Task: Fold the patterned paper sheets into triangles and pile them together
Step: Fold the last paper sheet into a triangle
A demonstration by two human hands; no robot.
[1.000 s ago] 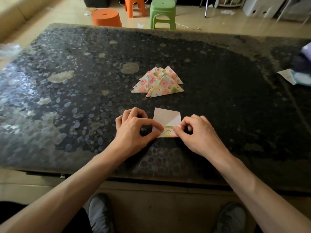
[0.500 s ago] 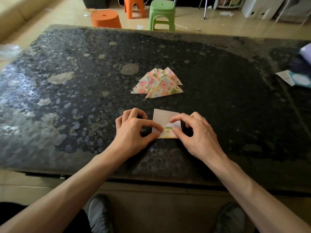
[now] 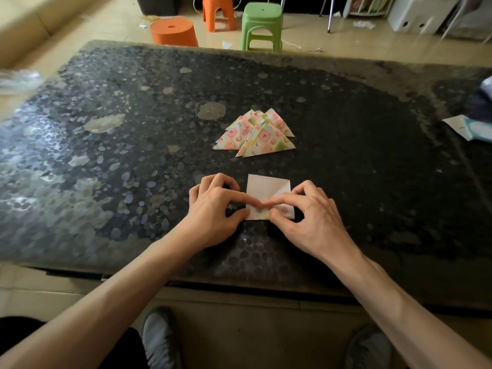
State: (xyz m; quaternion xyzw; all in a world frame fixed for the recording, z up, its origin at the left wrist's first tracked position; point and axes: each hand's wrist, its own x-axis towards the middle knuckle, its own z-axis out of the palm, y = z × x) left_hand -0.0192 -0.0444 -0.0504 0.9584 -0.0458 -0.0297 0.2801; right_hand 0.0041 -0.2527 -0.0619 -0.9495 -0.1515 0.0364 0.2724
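A small square paper sheet [image 3: 263,188] lies white side up near the front of the dark speckled table [image 3: 106,161], its near edge turned up to show the pink-and-green pattern. My left hand [image 3: 213,209] pinches that near edge at the left with thumb and forefinger. My right hand [image 3: 308,217] pinches the same edge from the right, its forefinger tip meeting my left one over the fold. Behind the sheet sits a pile of several folded patterned triangles [image 3: 257,134], fanned and overlapping.
At the table's right edge lie a white paper and pale blue items [image 3: 471,126]. On the floor beyond the table stand an orange tub [image 3: 174,31], an orange stool [image 3: 217,10] and a green stool [image 3: 262,25]. My shoes [image 3: 159,339] show below the front edge.
My right forefinger has slid left along the turned-up edge to meet my left forefinger. The folded strip looks pressed flatter. My left hand has barely moved.
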